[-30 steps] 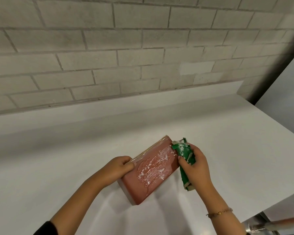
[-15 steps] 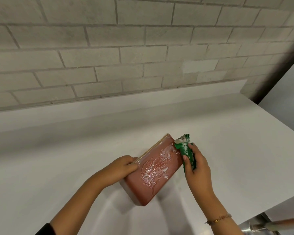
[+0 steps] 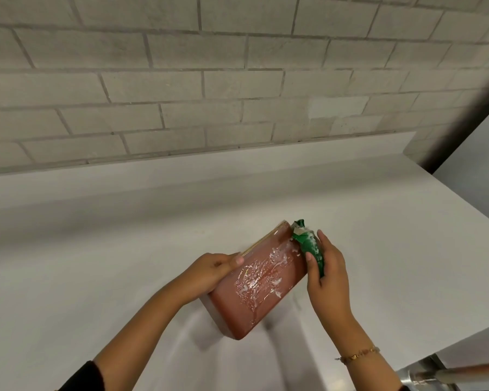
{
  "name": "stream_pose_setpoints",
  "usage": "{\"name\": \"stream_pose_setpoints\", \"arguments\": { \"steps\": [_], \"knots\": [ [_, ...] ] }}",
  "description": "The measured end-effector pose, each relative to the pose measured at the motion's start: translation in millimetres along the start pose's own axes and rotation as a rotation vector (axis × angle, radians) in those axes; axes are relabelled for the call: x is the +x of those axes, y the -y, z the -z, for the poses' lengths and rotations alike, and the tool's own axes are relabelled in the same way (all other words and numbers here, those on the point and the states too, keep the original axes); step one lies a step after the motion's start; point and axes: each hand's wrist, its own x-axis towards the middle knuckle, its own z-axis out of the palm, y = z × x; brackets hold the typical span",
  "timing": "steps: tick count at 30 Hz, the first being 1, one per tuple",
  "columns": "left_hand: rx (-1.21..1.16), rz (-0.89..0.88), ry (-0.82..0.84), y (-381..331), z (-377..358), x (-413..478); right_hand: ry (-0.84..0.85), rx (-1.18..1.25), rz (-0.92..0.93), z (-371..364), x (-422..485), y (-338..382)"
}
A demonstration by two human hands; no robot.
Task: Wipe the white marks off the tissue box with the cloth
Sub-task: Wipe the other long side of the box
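A reddish-brown tissue box [image 3: 259,283], wrapped in shiny film and smeared with white marks across its upper face, is held tilted above the white counter [image 3: 96,263]. My left hand [image 3: 209,270] grips its left edge, thumb on top. My right hand [image 3: 326,266] holds a bunched green cloth [image 3: 308,242], streaked with white, against the box's far right corner. The cloth's lower part is hidden behind my right fingers.
A pale brick wall [image 3: 209,80] rises behind the counter's low backsplash. The counter's right edge drops off near a metal fitting with a reddish handle [image 3: 449,375] at the bottom right. A white panel [image 3: 480,142] stands at the far right.
My right hand has slid the cloth from the box's right side up to its far corner. The box has tipped more upright and shifted slightly right.
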Motion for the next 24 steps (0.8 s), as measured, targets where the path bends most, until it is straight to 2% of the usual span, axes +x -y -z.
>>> {"name": "stream_pose_setpoints", "arguments": {
  "steps": [3, 7, 9, 15, 19, 22, 24],
  "knots": [
    [0.056, -0.011, -0.014, 3, 1, 4, 0.06, 0.023, 0.007, -3, 5, 9],
    [0.049, -0.019, -0.059, 4, 1, 4, 0.19, 0.047, 0.169, -13, -3, 28],
    [0.028, -0.022, -0.065, 3, 1, 3, 0.207, 0.074, 0.191, -14, -8, 28],
    [0.023, -0.024, -0.055, 8, 0, 5, 0.055, 0.219, -0.012, -3, 0, 13],
    [0.024, -0.047, -0.064, 9, -1, 4, 0.065, 0.233, -0.023, -11, 1, 22],
    [-0.002, -0.043, -0.099, 7, -2, 2, 0.165, 0.262, -0.011, -14, -10, 29],
    [-0.009, -0.035, -0.109, 7, -2, 2, 0.188, 0.427, -0.05, -10, -18, 30]
  ]
}}
